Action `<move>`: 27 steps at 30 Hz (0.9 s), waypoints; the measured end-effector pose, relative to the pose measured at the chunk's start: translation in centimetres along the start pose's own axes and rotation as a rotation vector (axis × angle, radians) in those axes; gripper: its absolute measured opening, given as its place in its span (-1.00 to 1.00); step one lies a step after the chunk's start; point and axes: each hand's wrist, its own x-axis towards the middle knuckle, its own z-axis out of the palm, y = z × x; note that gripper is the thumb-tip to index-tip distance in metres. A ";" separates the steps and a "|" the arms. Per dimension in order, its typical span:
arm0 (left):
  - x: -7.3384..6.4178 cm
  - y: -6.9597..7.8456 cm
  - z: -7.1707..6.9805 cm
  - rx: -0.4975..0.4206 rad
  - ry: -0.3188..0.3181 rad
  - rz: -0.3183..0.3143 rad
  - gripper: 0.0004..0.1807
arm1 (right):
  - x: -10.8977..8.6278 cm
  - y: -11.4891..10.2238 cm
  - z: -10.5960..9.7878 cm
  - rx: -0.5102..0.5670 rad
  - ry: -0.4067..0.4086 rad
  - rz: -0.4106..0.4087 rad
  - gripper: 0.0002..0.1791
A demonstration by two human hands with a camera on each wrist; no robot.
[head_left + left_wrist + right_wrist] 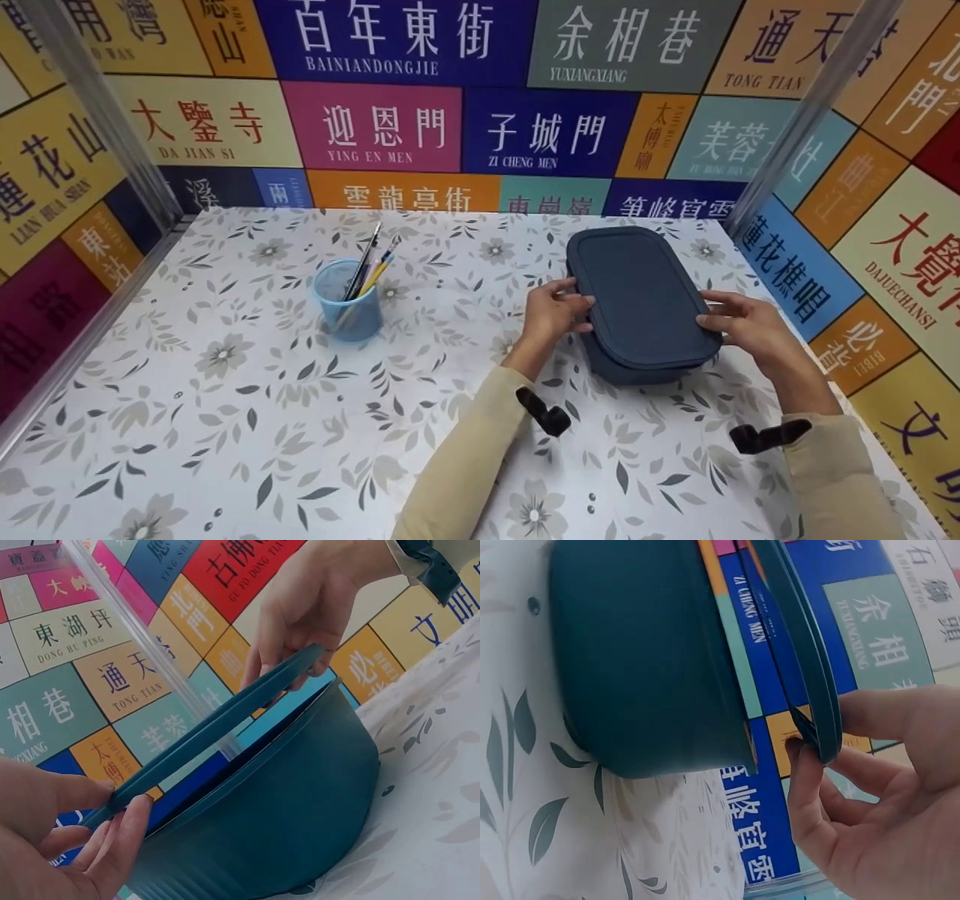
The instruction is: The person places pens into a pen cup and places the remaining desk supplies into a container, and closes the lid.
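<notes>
A dark blue rectangular lid (641, 292) is held just above a matching deep box (637, 373) on the right side of the table. My left hand (553, 315) pinches the lid's left edge between thumb and fingers. On the opposite edge, my right hand (754, 330) grips the lid in the same way. Both wrist views show a gap between the lid (217, 722) and the rim of the box (292, 787). Most of the box's inside is hidden under the lid.
A light blue mesh cup (352, 319) with several pens and pencils (367, 274) stands left of the box. The table (300, 450) has a floral cover. Panels with printed lettering (375, 124) enclose its back and sides.
</notes>
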 end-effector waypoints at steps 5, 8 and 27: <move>0.0 -0.1 0.1 0.010 0.030 -0.005 -0.44 | 0.0 -0.1 0.4 -0.053 0.026 -0.017 -0.29; 0.0 -0.3 0.2 0.028 0.051 -0.005 -0.46 | 0.0 0.0 0.7 -0.083 0.037 -0.031 -0.29; 0.2 -1.1 0.5 0.064 0.096 -0.067 -0.49 | -0.2 0.5 1.3 -0.125 -0.012 0.000 -0.32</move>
